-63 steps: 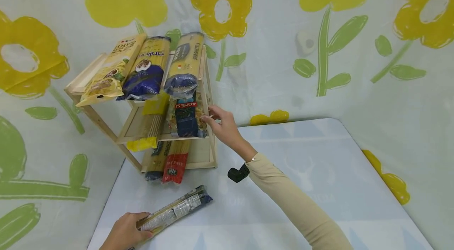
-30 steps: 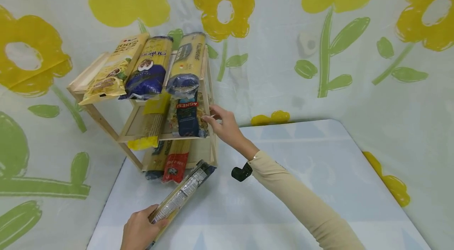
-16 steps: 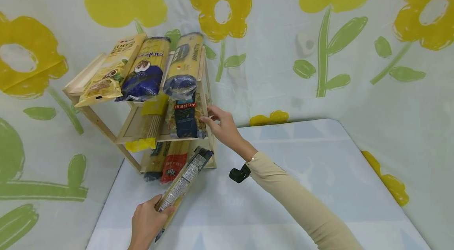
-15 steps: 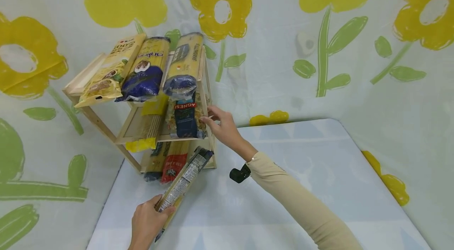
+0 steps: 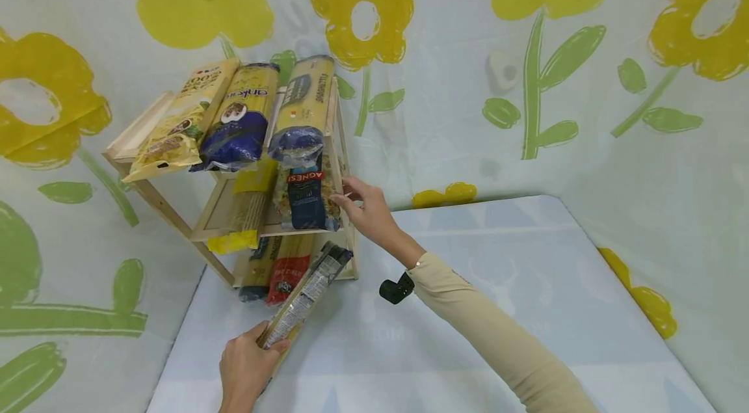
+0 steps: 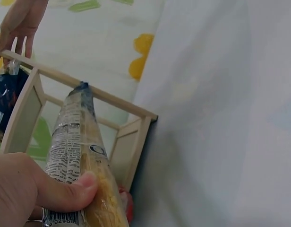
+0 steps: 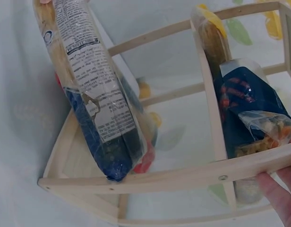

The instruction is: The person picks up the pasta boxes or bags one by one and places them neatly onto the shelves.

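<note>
My left hand [image 5: 246, 364] grips the near end of a clear pasta packet [image 5: 304, 299] with dark blue ends and a printed white label. The packet slants up, its far tip in front of the lower right corner of a wooden shelf rack [image 5: 166, 208]. In the left wrist view, the thumb presses on the packet [image 6: 65, 151]. My right hand [image 5: 371, 211] holds the rack's right front post at middle-shelf height, beside a dark blue Agnesi pasta bag [image 5: 307, 201]. The right wrist view has its fingertips [image 7: 273, 189] on the wooden post.
Three pasta packs lie on the top shelf, including a blue-and-yellow one [image 5: 242, 117]. A yellow-ended noodle packet [image 5: 248, 211] shares the middle shelf. A red-ended packet [image 5: 289, 270] and another pasta packet [image 5: 257, 273] occupy the bottom. The pale table [image 5: 468, 335] extends right.
Over two seconds, my left hand has moved right, and the packet's far end has swung up to the rack's lower corner. It barely shifts in the last half second. My right hand stays put.
</note>
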Available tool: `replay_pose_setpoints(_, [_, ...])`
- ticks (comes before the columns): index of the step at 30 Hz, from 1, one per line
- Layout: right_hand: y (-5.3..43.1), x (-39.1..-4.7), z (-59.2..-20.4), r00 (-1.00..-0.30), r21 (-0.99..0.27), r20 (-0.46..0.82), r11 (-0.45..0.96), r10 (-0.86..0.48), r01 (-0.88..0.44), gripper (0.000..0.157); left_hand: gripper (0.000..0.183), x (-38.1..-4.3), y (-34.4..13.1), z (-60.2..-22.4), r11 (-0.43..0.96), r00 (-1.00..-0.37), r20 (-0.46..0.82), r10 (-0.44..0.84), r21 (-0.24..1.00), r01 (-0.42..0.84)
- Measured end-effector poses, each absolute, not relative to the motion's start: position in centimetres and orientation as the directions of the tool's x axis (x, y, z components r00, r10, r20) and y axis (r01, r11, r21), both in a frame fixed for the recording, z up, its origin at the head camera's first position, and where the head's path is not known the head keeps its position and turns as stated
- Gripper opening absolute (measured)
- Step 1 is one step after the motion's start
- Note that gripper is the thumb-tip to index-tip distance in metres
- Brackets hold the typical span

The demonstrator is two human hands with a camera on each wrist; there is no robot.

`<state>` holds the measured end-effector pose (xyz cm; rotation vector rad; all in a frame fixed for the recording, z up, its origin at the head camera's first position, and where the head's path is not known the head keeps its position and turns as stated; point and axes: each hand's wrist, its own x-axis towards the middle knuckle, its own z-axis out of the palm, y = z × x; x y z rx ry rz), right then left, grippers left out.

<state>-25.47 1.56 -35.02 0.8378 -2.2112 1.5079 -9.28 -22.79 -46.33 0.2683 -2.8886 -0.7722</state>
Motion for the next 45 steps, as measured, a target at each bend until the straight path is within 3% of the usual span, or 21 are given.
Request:
replay_pose_setpoints(11, [1.6, -25.5, -35.2, -0.768, -0.724, 0.574, 0.263, -0.284, -0.638, 0.019, 0.057, -10.3, -22.6, -46.8, 0.847, -0.964, 0.111, -0.242, 0.51, -0.154])
replay_pose_setpoints(17, [1.6, -25.5, -35.2, -0.771, -0.728, 0.574, 0.258, -0.274, -0.634, 0.019, 0.057, -12.9, -21.4, -47.3, 0.813, -0.961, 0.149, -0.234, 0.571, -0.109])
replay_pose_setpoints(22, [1.1, -25.6, -35.3, -0.77, -0.728, 0.572, 0.258, -0.283, -0.636, 0.02, 0.044, -15.4, -20.0, -47.5, 0.766, -0.949, 0.212, -0.233, 0.641, -0.045])
replay_pose_setpoints(29, [0.9, -25.5, -35.5, -0.768, -0.725, 0.572, 0.261, -0.29, -0.638, 0.017, 0.035, -19.0, -18.3, -48.3, 0.743, -0.931, 0.227, -0.284, 0.666, -0.065])
replay_pose_setpoints(38, [1.7, -25.4, -35.1, -0.769, -0.721, 0.584, 0.271, -0.261, -0.638, 0.018, 0.043, -23.1, -13.5, -50.4, 0.773, -0.951, 0.129, -0.28, 0.618, -0.144])
replay_pose_setpoints(45, [1.6, -25.5, -35.0, -0.76, -0.718, 0.587, 0.254, -0.28, -0.648, 0.017, 0.061, -23.7, -12.7, -50.4, 0.816, -0.978, 0.05, -0.201, 0.561, -0.139])
